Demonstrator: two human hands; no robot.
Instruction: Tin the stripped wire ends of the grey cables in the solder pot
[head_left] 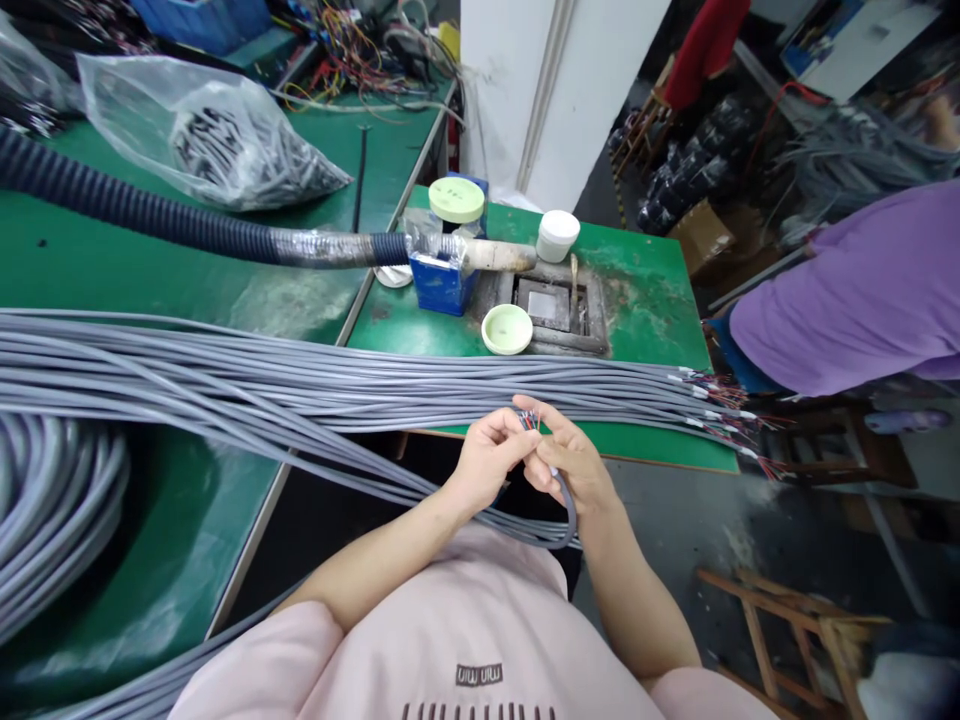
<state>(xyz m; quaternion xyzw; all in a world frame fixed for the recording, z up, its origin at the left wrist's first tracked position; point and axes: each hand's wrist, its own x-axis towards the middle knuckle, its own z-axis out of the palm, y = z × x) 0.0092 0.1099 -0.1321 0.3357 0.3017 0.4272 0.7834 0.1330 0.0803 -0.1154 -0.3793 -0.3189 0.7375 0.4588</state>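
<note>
Pink shirt (480, 630): bulging just beneath both forearms
Left hand (489, 462), right hand (571, 465): closing together on one grey cable (571, 510)
Coloured wires (529, 421): sprouting between the fingers
Cable: curving chestward below the right hand

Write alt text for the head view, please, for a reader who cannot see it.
A person's left hand and right hand hold the stripped end of a grey cable, with thin coloured wires showing. A long bundle of grey cables lies across a green workbench beyond them. A co-worker in a purple shirt is at right.
</note>
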